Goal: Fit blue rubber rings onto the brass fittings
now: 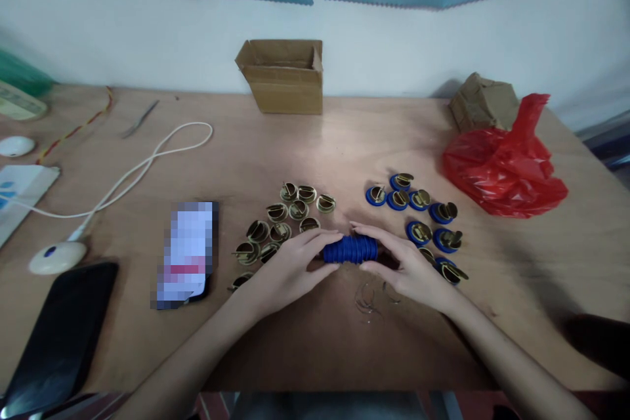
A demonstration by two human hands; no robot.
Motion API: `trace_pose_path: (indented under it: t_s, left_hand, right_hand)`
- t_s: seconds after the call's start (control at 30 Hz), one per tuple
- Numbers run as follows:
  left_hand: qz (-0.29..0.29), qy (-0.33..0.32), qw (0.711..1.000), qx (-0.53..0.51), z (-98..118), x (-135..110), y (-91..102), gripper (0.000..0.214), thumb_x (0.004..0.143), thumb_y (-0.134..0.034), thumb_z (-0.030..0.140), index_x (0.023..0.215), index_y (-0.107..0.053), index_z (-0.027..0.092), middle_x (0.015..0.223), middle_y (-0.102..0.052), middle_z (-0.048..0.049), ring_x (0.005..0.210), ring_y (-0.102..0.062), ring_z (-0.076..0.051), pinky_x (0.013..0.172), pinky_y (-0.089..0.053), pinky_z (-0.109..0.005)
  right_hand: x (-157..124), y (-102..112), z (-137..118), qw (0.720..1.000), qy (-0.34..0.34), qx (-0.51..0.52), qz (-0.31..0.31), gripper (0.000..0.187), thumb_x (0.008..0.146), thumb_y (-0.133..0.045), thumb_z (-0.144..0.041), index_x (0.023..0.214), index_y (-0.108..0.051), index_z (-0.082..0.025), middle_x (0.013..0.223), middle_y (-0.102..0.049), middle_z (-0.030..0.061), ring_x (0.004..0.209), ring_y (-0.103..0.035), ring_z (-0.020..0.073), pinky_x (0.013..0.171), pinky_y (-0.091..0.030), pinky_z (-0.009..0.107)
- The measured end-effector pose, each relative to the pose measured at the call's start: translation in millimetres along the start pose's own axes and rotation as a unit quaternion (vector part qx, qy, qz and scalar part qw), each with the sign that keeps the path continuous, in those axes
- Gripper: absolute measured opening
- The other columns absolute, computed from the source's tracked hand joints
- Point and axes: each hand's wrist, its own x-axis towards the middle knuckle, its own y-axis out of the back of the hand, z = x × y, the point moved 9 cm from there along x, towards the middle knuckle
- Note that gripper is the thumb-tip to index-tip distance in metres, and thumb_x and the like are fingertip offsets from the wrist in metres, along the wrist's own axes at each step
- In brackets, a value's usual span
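A row of blue rings [350,249], pressed together into a ribbed roll, lies sideways between my two hands. My left hand [301,261] is closed around its left end, fingers over the top and thumb below. Around the right end, my right hand [401,261] is curled the same way. Left of the roll are several round brass-coloured metal pieces [298,210] with upright tabs, some partly behind my left hand. To the right sit several similar pieces with blue rims [420,232]. Thin curved strands [367,302] lie on the table below my hands.
A cardboard box [290,88] stands at the back, and a crumpled brown package [482,102] is behind a red plastic bag [504,174] at right. On the left are a lit phone [188,252], a dark phone [62,335], a white cable [123,184] and tweezers [140,119].
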Motion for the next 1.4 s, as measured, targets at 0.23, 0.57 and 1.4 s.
trace_pose_path:
  t_s: [0.23,0.57,1.4]
  left_hand:
    - [-0.009,0.000,1.000,0.001,-0.1,-0.4,-1.5,0.041,0.091,-0.065,0.013,0.131,-0.055,0.021,0.130,-0.066,-0.0104,0.116,-0.067,-0.022,0.100,-0.057,-0.041]
    - [-0.004,-0.003,1.000,0.011,-0.6,-0.8,-1.4,0.040,0.091,-0.066,0.014,0.129,-0.056,0.020,0.129,-0.067,-0.0113,0.115,-0.067,-0.023,0.100,-0.057,-0.042]
    - [0.000,-0.013,1.000,0.027,0.9,-1.0,-1.0,0.042,0.088,-0.068,0.010,0.128,-0.057,0.016,0.128,-0.067,-0.0134,0.115,-0.067,-0.023,0.100,-0.057,-0.040]
  right_hand:
    - [-2.4,-3.1,-1.9,0.999,0.028,-0.022,0.012,0.061,0.090,-0.072,-0.039,0.144,-0.047,-0.030,0.143,-0.060,0.0090,0.132,-0.058,0.0292,0.111,-0.049,0.054]
    - [0.0,-3.0,-5.4,0.999,0.025,-0.034,0.012,0.046,0.093,-0.069,-0.035,0.136,-0.054,-0.027,0.134,-0.064,0.0089,0.124,-0.063,0.0270,0.107,-0.053,0.048]
    - [-1.3,2.1,-11.7,0.994,0.074,-0.076,0.037,0.047,0.094,-0.067,-0.036,0.138,-0.058,-0.026,0.127,-0.066,0.0097,0.115,-0.065,0.0255,0.099,-0.057,0.044]
